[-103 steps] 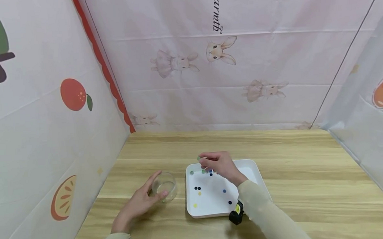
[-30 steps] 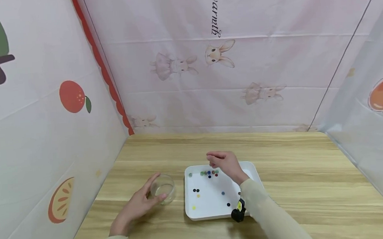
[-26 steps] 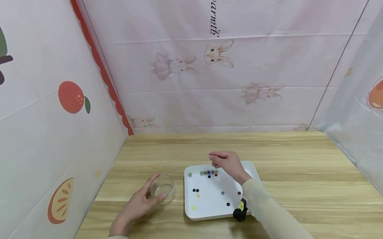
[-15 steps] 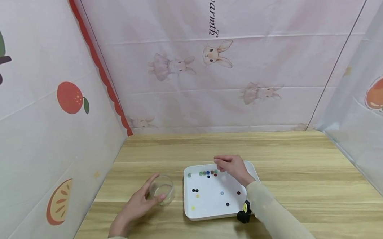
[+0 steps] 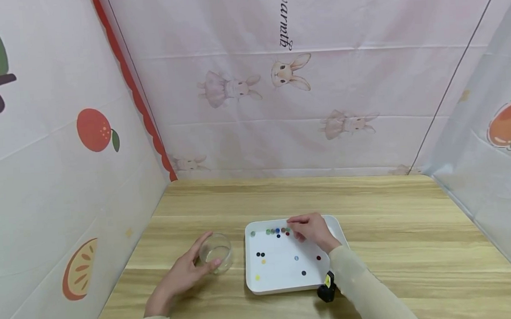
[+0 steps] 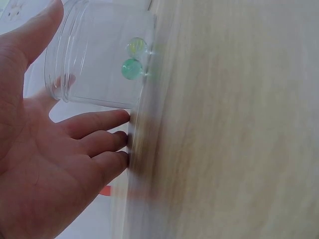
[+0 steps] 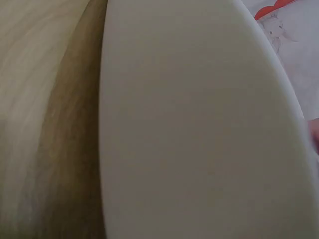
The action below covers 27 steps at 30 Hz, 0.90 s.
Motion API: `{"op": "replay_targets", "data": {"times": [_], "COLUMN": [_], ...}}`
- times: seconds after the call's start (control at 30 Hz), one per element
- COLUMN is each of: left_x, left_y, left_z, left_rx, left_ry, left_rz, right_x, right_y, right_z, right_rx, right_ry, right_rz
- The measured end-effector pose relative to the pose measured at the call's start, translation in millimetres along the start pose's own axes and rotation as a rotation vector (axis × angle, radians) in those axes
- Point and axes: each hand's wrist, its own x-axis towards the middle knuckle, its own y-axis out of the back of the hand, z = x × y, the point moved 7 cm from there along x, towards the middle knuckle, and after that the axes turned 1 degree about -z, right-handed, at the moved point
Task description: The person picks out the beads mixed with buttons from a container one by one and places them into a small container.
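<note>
My left hand (image 5: pixel 185 271) steadies a clear jar (image 5: pixel 218 245) on the table, its thumb and index finger round the rim end. In the left wrist view a green marble (image 6: pixel 132 68) and a clear marble with a yellow swirl (image 6: pixel 136 47) lie at the jar's bottom. Over the back of the white tray (image 5: pixel 279 283), my right hand (image 5: pixel 313 229) reaches down with bent fingers. Its fingertips are close to a green marble (image 5: pixel 288 230) that ends a row including a blue marble (image 5: pixel 277 230). Whether they pinch anything is hidden. In the right wrist view the tray's outer wall (image 7: pixel 199 124) blocks most of the hand.
More small balls are scattered in the tray, among them two black ones (image 5: pixel 260 254), a yellow one (image 5: pixel 257 278) and a dark red one (image 5: pixel 319 258). Wood table (image 5: pixel 393 219) surrounds tray and jar. Printed cloth (image 5: pixel 237 146) hangs behind and at both sides.
My right hand, which held a green marble between tray and jar earlier, has moved right and then lowered into the tray's back edge. My left hand stays on the jar.
</note>
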Motion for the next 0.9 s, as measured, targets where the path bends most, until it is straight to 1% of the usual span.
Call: {"op": "replay_targets", "data": {"times": [0.1, 0.23, 0.37, 0.63, 0.9], "left_x": [-0.2, 0.1, 1.2, 0.9, 0.1], "left_y": [0.5, 0.9, 0.6, -1.3, -2.0], "left_z": [0.2, 1.1, 0.9, -1.3, -2.6], "left_rx": [0.002, -0.002, -0.002, -0.014, -0.017], "left_ry": [0.000, 0.000, 0.000, -0.007, -0.005], "left_rz": [-0.002, -0.004, -0.004, -0.018, -0.012], "right_x": [-0.1, -0.7, -2.1, -0.7, 0.8], "right_y": [-0.6, -1.7, -2.9, -4.9, -7.6], "right_z": [3.3, 4.3, 2.6, 2.2, 3.8], "right_rx": [-0.015, -0.028, -0.038, -0.076, -0.078], "right_ry": [-0.022, -0.032, -0.019, -0.014, 0.010], "right_rz": [-0.007, -0.023, -0.023, 0.009, 0.012]}}
